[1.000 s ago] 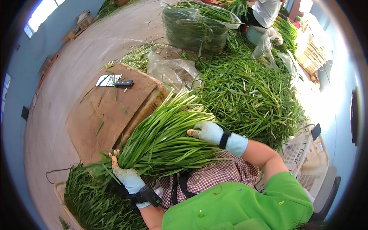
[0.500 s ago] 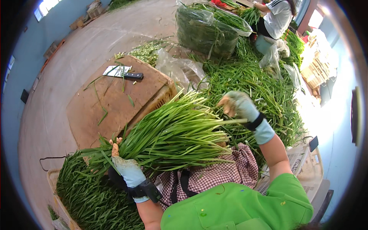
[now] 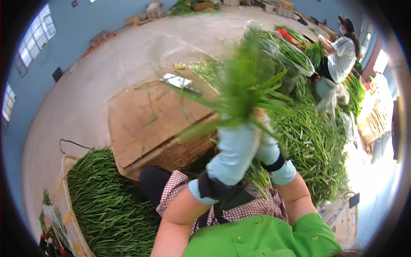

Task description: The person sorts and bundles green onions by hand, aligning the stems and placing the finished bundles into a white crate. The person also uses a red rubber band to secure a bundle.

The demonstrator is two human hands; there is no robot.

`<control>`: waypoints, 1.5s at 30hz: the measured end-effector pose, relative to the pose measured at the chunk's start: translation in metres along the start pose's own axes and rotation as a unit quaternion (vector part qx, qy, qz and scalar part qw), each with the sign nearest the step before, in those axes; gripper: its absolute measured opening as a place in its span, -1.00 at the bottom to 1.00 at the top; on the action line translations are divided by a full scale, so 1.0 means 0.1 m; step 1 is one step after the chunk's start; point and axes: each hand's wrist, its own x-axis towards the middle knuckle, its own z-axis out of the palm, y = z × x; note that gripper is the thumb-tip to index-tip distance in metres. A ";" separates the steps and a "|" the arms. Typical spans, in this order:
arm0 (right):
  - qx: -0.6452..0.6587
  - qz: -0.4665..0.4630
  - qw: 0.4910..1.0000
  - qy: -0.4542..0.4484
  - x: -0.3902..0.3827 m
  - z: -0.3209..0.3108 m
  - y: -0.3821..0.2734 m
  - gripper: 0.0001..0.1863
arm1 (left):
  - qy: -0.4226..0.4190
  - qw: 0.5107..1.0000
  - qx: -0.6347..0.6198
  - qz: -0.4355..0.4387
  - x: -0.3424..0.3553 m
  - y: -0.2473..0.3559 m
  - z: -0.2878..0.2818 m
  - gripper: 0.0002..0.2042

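Bundle of green stalks (image 3: 244, 85), lying low across the lap 0.5 s ago, is now raised upright and motion-blurred. Left hand (image 3: 233, 150) and right hand (image 3: 267, 147), both gloved, fingers clenched round its base. Indicates lift/shake to align stalks. Basket (image 3: 70, 222) of greens sits at left.

Two gloved hands (image 3: 246, 147), one leaf bunch (image 3: 244, 85) above fingers; one basket (image 3: 68, 214), one cardboard sheet (image 3: 141, 124), one knife (image 3: 180, 82), one co-worker (image 3: 340, 55).

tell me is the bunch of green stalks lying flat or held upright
Upright: both gloved hands, left hand and right hand, grip the bunch low, leaves fanning upward.
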 end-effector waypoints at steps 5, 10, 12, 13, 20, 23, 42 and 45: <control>-0.041 -0.057 0.994 0.085 -0.16 -0.28 -0.24 -0.58 | -0.202 0.963 0.034 0.175 0.09 0.24 0.52 -0.50; -0.167 -0.075 0.932 0.314 -0.50 -0.78 -0.62 -0.51 | -0.259 0.932 -0.027 0.253 -0.26 0.17 0.28 -0.36; -0.127 -0.181 0.936 0.272 -0.65 -0.94 -0.82 -0.55 | -0.316 0.936 -0.030 0.155 -0.35 0.10 -0.03 -0.57; -0.134 -0.201 0.935 0.259 -0.76 -1.01 -0.92 -0.59 | -0.329 0.939 -0.079 0.060 -0.37 0.04 -0.15 -0.68; -0.102 -0.292 0.887 0.343 -1.60 -1.42 -1.38 -0.42 | -0.100 0.989 0.086 -0.065 -0.56 -0.59 -1.33 -0.71; -0.131 -0.282 0.880 0.359 -1.85 -1.68 -1.38 -0.44 | 0.147 0.987 0.040 0.044 -0.64 -0.84 -1.93 -0.65; -0.419 -0.013 0.831 0.365 -1.82 -3.20 -2.14 -0.51 | 0.478 0.805 -0.133 -0.327 -2.51 -3.82 -3.56 -0.71; -0.462 -0.009 0.788 0.408 -1.62 -2.88 -2.00 -0.55 | 0.483 0.776 -0.045 -0.403 -2.43 -3.88 -3.59 -0.74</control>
